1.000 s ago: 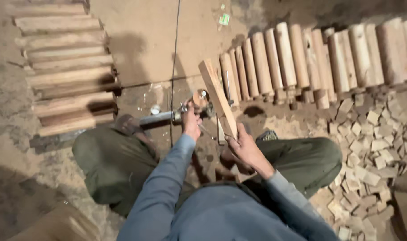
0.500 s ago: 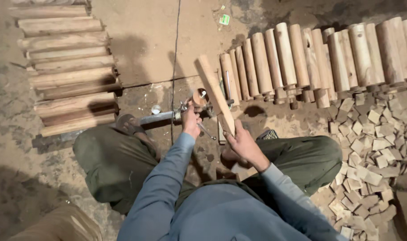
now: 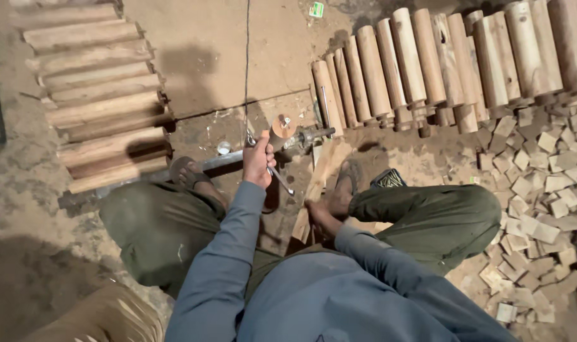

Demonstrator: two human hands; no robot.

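Two hands work low over the floor: your left hand (image 3: 258, 159) is closed around a thin metal rod tool (image 3: 279, 180) beside the small round wooden disc (image 3: 283, 124), and your right hand (image 3: 318, 215) grips the lower end of a pale wooden plank (image 3: 321, 178) leaning between your feet. Turned wooden cylinders (image 3: 427, 60) lie beyond.

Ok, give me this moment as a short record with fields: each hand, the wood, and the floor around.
left hand: gripping a metal tool near a small lathe-like fixture
right hand: low, on a wooden plank lying between the feet
left of floor: row of rough split billets
top right: row of rounded wooden pieces
right of floor: scattered small wood offcuts
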